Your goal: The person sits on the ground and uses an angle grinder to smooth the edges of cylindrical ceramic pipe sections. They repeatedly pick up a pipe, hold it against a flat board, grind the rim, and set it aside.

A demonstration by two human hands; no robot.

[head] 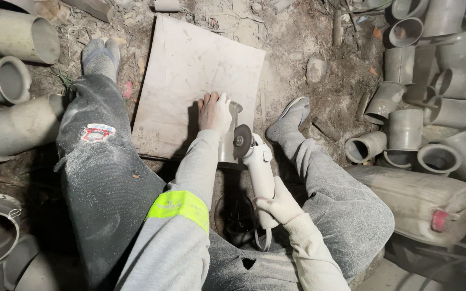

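Two hands work at the near edge of a pale flat board (190, 81) lying on the dirt ground. On that edge stands a short grey pipe piece (227, 145), and the left hand (215, 112) lies over its top, fingers spread flat and pressing down. Just right of the pipe piece, the right hand (280, 203) is wrapped around the white body of an angle grinder (257, 167), its disc touching the pipe's side. Right of the board, well apart, lies a heap of grey pipe fittings (405, 129); nearer than those rests a dusty plastic canister (416, 196). Left of the board lie larger pipes (12, 37).
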